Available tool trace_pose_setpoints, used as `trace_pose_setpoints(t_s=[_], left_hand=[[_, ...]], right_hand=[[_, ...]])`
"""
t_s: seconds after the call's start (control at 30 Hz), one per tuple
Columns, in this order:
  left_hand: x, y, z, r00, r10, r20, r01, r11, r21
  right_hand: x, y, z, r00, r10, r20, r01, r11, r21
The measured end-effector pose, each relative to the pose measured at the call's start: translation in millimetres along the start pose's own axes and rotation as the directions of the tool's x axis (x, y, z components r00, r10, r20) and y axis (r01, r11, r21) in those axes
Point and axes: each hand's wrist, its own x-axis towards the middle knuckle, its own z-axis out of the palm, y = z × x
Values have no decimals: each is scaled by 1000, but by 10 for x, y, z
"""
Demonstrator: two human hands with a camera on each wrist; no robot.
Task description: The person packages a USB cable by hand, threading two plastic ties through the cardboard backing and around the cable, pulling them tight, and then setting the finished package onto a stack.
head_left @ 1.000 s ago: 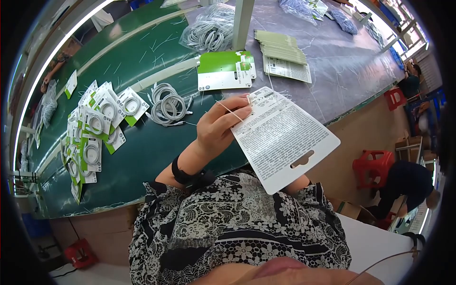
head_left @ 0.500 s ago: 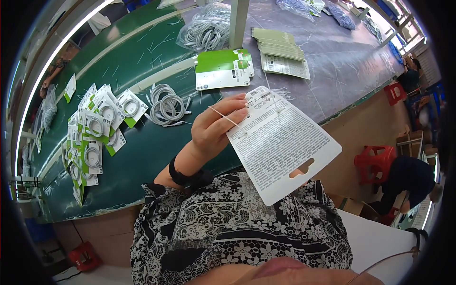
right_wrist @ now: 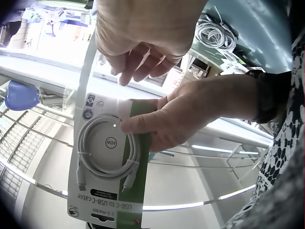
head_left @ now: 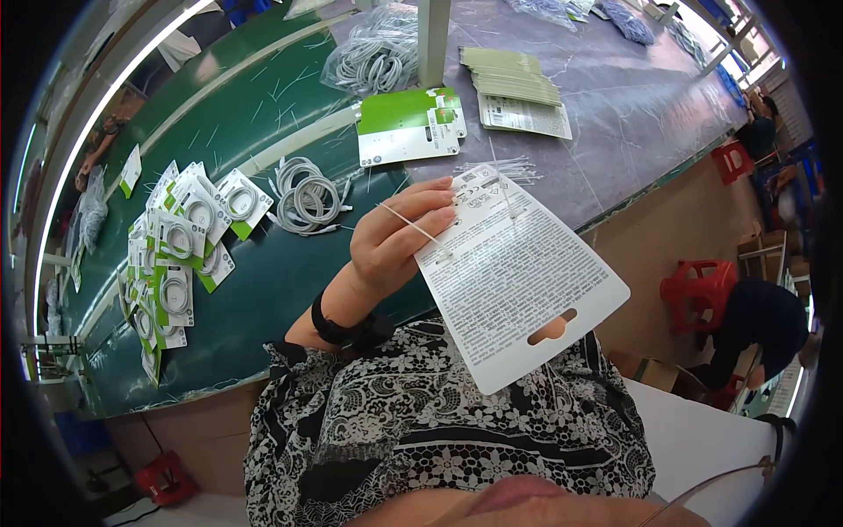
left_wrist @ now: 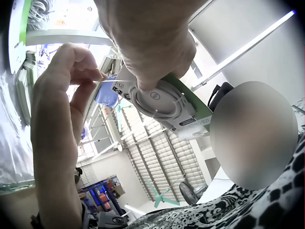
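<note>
My left hand (head_left: 395, 233) grips a packaging card (head_left: 522, 281) at its edge, fingers on the printed back and thumb on the front. A coiled white cable (right_wrist: 109, 145) is fastened to the card's front, which reads USB-C to USB-C and faces down. Two thin white ties (head_left: 410, 223) poke out through the back, one crossing the left fingers. In the head view my right hand is hidden beneath the card. The left wrist view shows my right hand (left_wrist: 62, 114) pinching a thin white strand (left_wrist: 108, 80) near the card's corner.
Carded cables (head_left: 171, 246) lie piled on the green table at left, beside loose coiled cables (head_left: 307, 198). Further back are green-and-white cards (head_left: 408, 127), a card stack (head_left: 518, 92), a bag of cables (head_left: 378, 53) and a post (head_left: 432, 44). Loose white ties (head_left: 509, 167) lie past the card.
The card's hanging-hole end has dipped toward my body, and the left hand has shifted slightly left with it. The background has shifted a little as my head moved. The left hand keeps its grip.
</note>
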Motion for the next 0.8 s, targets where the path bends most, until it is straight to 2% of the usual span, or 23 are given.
trace_pose_setpoints(t_s=[0.1, 0.2, 0.37, 0.4, 0.43, 0.47, 0.5, 0.57, 0.6, 0.63, 0.7, 0.73, 0.77, 0.8], left_hand=[[-1, 7, -9, 1000, 9, 17, -9, 1000, 5], [19, 27, -22, 999, 17, 35, -18, 999, 36], [-21, -28, -44, 998, 32, 50, -36, 996, 87], [-25, -15, -42, 999, -28, 34, 25, 996, 87], [-32, 0, -39, 996, -88, 19, 86, 992, 87], [-41, 15, -36, 989, -149, 3, 148, 985, 86], [-66, 27, -24, 989, -149, 4, 149, 985, 86], [-161, 37, 32, 907, -414, -71, 414, 910, -19], [-200, 35, 60, 838, -538, -95, 532, 843, -79], [-228, 26, 90, 837, -540, -91, 534, 841, -81], [-258, -15, 150, 757, -650, -63, 600, 730, -328], [-257, -26, 175, 714, -699, -37, 615, 653, -442], [-246, -27, 199, 714, -699, -35, 616, 652, -442], [-228, -24, 222, 679, -734, -15, 619, 583, -526]], right_hand=[[168, -127, 401, 1000, -12, -7, 11, 998, -59], [226, -171, 525, 1000, -27, -13, 25, 993, -119], [-105, 338, -255, 999, -48, -16, 44, 980, -194], [-54, 219, -15, 990, -141, -10, 141, 986, 94], [-26, 156, 113, 973, -229, -30, 224, 900, 373], [-17, 165, 45, 973, -230, -30, 225, 900, 375], [0, 179, -110, 944, -324, -54, 328, 919, 219], [41, 169, -313, 861, -506, -54, 498, 860, -110], [34, 137, -309, 861, -506, -57, 498, 860, -111], [38, 35, -202, 841, -541, -27, 517, 816, -259], [51, -167, 6, 804, -592, 53, 525, 665, -531], [70, -204, 68, 803, -594, 51, 525, 664, -532], [107, -216, 139, 790, -613, 21, 510, 637, -578], [147, -216, 197, 775, -632, -5, 493, 609, -621]])
